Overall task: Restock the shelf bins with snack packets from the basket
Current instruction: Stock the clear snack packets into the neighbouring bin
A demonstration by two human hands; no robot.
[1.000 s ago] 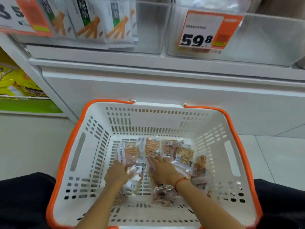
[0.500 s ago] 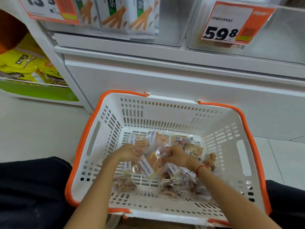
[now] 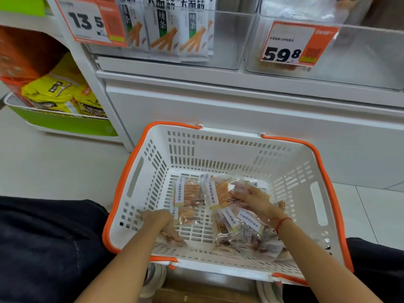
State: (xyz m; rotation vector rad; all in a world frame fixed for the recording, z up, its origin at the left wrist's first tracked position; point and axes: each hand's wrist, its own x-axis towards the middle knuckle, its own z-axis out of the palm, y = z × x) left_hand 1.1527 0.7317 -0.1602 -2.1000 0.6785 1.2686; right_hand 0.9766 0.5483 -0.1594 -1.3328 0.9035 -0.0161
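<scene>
Snack packets (image 3: 218, 206) on the basket (image 3: 284, 169) floor look light, crinkly, slippery; pinch edges; left hand (image 3: 160, 223) grips one, right hand (image 3: 253, 199) rests loosely atop.

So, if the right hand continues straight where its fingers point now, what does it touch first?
The right hand points up-left; it would probably meet the clear snack packet with orange strips lying on the basket floor, though depth is uncertain.

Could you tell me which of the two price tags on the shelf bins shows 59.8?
The right tag, on the clear bin above the basket's far right corner; the left tag reads 13.5.
</scene>
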